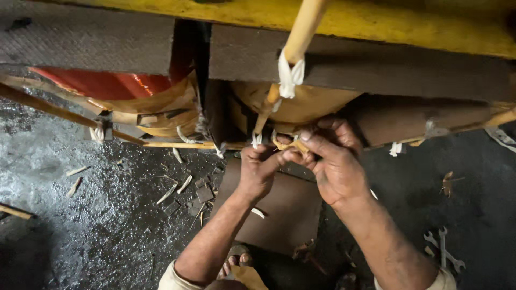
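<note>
Both hands meet at the centre of the frame, just under a dark slab. The left hand [258,169] is curled shut, its fingertips pinching a small strip of tan paper [293,145]. The right hand [333,161] comes in from the lower right, with thumb and forefinger closed on the same strip, so the two hands touch each other around it. The strip sits at the lower edge of a bundle of tan paper-wrapped leads [301,104], right where a pale rod [301,32] runs down from the top centre and a white cloth tie [290,75] is knotted round it.

Room is tight there. Above the knuckles lies the underside of the dark block [376,67], and over that a yellow beam [376,24] crosses the top of the frame. To the left of the hands a narrow dark gap separates the block from another grey slab [86,45] in the upper left, below which a red-orange coil surface [107,83] shows. A thin wooden stick [64,113] slants from the left edge toward the hands, and more white ties sit along it.

Below the hands the space opens out. A brown board [279,207] lies on the dark floor [80,215] between the forearms. Wood and paper scraps [180,188] are scattered left of centre, well apart from the hands. Two spanners [443,247] lie at the lower right, near the right forearm but not touching it. A sandalled foot [236,260] shows at the bottom centre.
</note>
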The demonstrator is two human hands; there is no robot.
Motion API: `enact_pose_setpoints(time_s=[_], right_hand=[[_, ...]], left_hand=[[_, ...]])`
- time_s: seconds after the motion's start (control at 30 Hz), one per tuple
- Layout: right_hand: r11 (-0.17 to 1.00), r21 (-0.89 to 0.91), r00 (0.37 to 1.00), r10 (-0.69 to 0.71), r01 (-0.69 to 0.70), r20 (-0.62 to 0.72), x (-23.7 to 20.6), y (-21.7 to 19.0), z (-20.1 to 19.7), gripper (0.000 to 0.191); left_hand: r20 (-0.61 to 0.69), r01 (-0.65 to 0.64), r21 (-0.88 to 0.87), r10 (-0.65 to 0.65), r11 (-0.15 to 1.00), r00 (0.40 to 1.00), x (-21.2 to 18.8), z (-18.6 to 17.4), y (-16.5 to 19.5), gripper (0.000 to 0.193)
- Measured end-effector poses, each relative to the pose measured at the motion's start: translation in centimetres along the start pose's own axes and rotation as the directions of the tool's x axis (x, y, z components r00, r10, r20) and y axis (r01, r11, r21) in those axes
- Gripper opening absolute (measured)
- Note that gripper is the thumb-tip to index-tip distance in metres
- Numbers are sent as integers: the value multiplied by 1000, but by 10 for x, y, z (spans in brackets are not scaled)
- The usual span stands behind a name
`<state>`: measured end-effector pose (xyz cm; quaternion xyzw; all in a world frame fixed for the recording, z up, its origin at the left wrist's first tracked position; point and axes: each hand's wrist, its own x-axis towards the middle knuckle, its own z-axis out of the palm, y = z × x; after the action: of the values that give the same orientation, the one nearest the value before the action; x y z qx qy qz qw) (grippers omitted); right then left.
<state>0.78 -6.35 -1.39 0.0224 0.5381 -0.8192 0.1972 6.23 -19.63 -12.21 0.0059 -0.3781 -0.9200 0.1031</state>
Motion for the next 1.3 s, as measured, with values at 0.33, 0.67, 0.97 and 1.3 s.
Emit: enact_pose_setpoints(time_s=[0.33, 0.67, 0.97, 1.3], right_hand=[[774, -367, 840, -373, 516, 393, -61, -10, 2, 22], [-578, -611, 817, 187, 540, 545, -41, -6, -6, 28], [-332, -689, 758, 392, 645, 521, -16, -29, 19, 35], [-298, -794, 763, 576, 529, 292, -3, -34, 28, 30]], left_hand=[[-316, -110, -59, 86, 992, 945, -1, 23, -15, 3], [-461, 19, 344, 151, 939, 875, -15, 43, -4, 20], [-341, -140, 499, 342, 855, 876, -18, 40, 7, 15], [-334, -127, 431, 289, 893, 897, -15, 29, 2, 12]])
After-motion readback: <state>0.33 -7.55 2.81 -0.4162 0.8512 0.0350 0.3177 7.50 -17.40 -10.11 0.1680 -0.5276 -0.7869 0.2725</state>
